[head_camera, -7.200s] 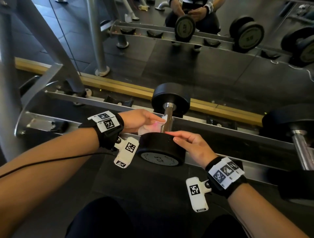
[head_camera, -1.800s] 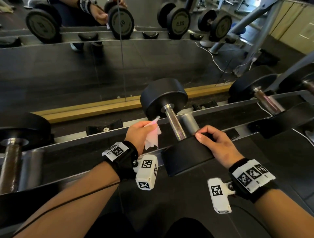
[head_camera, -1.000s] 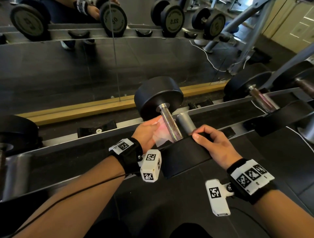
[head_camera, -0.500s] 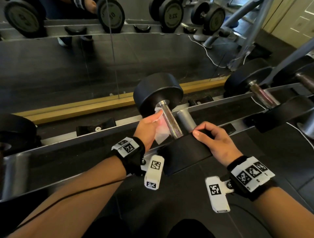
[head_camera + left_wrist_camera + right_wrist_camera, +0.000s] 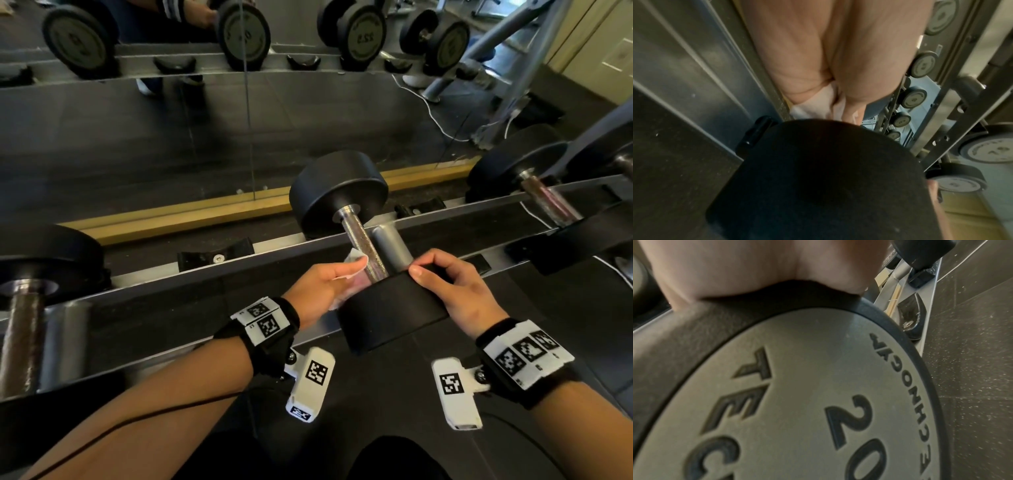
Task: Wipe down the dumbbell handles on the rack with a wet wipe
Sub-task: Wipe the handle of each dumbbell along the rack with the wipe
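At the far left of the rack (image 5: 144,308), a neighbouring dumbbell (image 5: 24,329) lies in its cradle with a dull, brownish handle; no wipe is on it.

Left of centre, the person's left hand (image 5: 322,284) has its fingers curled round a wet wipe (image 5: 356,260), pressing it against the left side of the knurled handle (image 5: 363,243) at its near end, just beside the near head (image 5: 390,311). The left wrist view confirms white tissue bunched between thumb and fingers. The wipe is thin, limp and damp; it looks likely to snag on the knurling unless kept folded under the fingertips.

At centre, the working dumbbell lies across both rails, far head (image 5: 339,192) toward the mirror (image 5: 171,137). The end plate reads 20 in the right wrist view. It is judged heavy and rigid, with rubber-coated heads that offer good friction; it should stay cradled, not be lifted. Turning it by a head would expose the handle's underside.

Right of centre, the right hand (image 5: 459,291) grips the top edge of the near head, fingers hooked over its far rim and thumb on the near side, steadying it.

At far right, another dumbbell (image 5: 527,185) lies on the rack, apparently awaiting attention.
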The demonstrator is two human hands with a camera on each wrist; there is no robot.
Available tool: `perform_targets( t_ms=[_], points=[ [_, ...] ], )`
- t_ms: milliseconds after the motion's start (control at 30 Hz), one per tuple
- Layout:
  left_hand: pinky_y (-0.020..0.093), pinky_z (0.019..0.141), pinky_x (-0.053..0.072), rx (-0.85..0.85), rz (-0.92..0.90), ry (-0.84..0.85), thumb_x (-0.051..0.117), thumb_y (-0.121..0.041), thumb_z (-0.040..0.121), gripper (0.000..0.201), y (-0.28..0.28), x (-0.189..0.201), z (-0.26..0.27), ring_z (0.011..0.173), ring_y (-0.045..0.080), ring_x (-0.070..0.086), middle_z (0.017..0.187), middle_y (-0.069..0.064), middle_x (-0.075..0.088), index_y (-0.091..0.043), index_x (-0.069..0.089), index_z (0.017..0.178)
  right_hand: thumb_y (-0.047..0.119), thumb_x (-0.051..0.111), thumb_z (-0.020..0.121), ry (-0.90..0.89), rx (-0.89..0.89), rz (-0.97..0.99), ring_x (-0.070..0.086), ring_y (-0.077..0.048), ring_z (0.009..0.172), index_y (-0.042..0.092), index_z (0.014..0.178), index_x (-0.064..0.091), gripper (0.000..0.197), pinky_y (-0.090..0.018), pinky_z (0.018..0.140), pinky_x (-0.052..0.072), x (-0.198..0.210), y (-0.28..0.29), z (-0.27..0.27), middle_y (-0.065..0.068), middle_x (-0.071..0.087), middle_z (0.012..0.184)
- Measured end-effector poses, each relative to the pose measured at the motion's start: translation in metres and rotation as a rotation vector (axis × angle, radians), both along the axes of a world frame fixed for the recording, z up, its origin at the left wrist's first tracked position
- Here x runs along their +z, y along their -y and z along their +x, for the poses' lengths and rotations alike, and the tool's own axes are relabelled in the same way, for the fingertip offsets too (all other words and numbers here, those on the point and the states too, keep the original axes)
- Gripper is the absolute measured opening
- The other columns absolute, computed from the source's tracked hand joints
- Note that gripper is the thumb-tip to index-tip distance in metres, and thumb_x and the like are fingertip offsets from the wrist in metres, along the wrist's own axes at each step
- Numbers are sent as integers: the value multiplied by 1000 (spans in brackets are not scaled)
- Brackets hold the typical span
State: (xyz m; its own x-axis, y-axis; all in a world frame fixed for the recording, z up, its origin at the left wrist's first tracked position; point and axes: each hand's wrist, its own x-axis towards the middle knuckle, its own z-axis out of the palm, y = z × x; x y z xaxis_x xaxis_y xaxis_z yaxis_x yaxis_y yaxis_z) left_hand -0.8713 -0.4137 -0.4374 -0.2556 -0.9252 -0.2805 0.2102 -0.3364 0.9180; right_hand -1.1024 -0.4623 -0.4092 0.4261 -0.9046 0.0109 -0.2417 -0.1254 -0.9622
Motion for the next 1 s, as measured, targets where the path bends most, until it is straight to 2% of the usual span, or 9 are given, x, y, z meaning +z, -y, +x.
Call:
perform_targets(
  t_ms=[67,200,333,433,533,633,767,900,1000],
  points=[
    [17,87,53,8,-17,-59,48,-14,103,30,-2,-1,2,111,7,68,118,-4,73,-16,65,128,40,68,81,-1,-4,-1,62,-8,79,21,85,69,20,-18,65,49,0,0,0,1,66,83],
    [31,82,58,202,-108,-144,60,-21,95,26,8,15,18,102,24,70,111,9,74,-14,73,116,36,68,82,2,-13,2,62,-7,78,19,86,70,17,-16,64,50,1,0,0,3,66,83],
    [26,89,55,356,-328,131,54,-18,103,31,37,35,39,107,14,69,120,1,72,-21,66,131,36,70,80,19,-35,9,62,-7,78,15,86,69,21,-17,65,49,1,-2,2,2,65,81],
    [31,99,50,271,-345,254,54,-19,104,34,51,34,41,114,18,63,124,1,68,-21,62,136,36,71,78,33,-65,5,61,-8,77,12,86,69,26,-18,67,48,1,-2,4,0,65,79],
    [32,111,44,201,-525,662,48,-15,105,42,51,22,41,124,9,58,135,-5,63,-34,56,141,40,76,77,42,-69,14,63,-7,78,16,85,71,26,-17,67,49,0,-1,4,2,67,79],
    [20,117,32,90,-609,666,45,-18,105,45,54,19,37,136,-1,45,149,-11,49,-41,49,144,50,76,74,8,-85,2,65,-8,81,24,86,72,29,-19,68,50,-1,0,3,4,68,82],
    [38,125,18,-216,-625,1045,37,-12,107,48,62,14,26,152,21,23,162,2,31,-30,38,152,52,77,72,25,-124,-29,65,-7,87,28,89,73,30,-18,72,49,-3,-4,3,4,70,92],
    [32,122,6,-316,-689,1098,37,-18,108,45,59,10,21,154,18,4,164,-4,26,-26,37,152,49,71,76,36,-148,-19,66,-1,91,32,103,70,32,-12,68,50,-5,-12,2,10,69,101],
    [14,116,-1,-314,-754,1046,43,-19,106,45,49,5,10,152,17,5,162,2,29,-25,42,150,45,68,78,64,-155,2,66,2,84,28,110,67,36,-11,65,50,-4,-15,2,14,70,94]
  ],
)
